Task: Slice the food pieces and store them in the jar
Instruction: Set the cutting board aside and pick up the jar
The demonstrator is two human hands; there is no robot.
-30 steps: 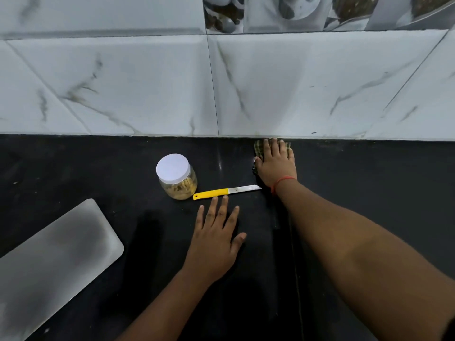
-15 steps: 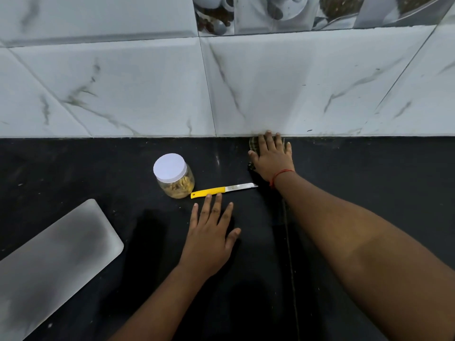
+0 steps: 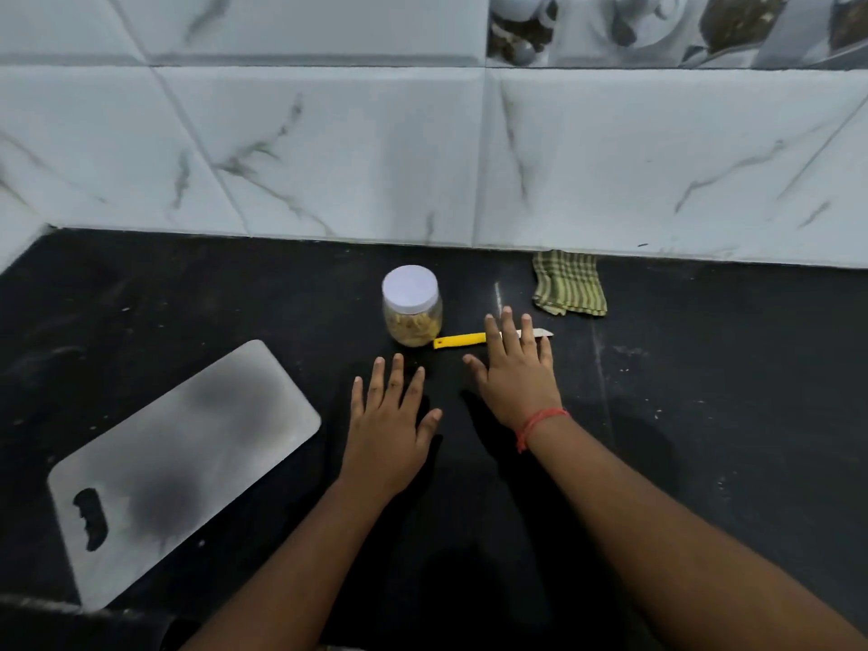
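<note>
Left hand (image 3: 390, 427): flat on the black bench (image 3: 728, 415), fingers spread and straight, holding nothing; seemingly at rest.

Right hand (image 3: 516, 368): fingers straight and apart, laid over the blade of the yellow-handled knife (image 3: 458, 340), not curled round it; red thread at the wrist. Probably reaching to take the knife up or set it aside.

Jar (image 3: 412, 305): clear, white lid on, standing just beside the knife handle, behind the left hand. Pale yellow sliced pieces inside; storing looks done.

Steel cutting board (image 3: 188, 462): bare, well to the left, askew, handle slot nearest.

Green checked cloth (image 3: 568, 286): folded against the marble-tiled wall (image 3: 329, 157), beyond the right hand.

Obstructions: none between hands and jar.
</note>
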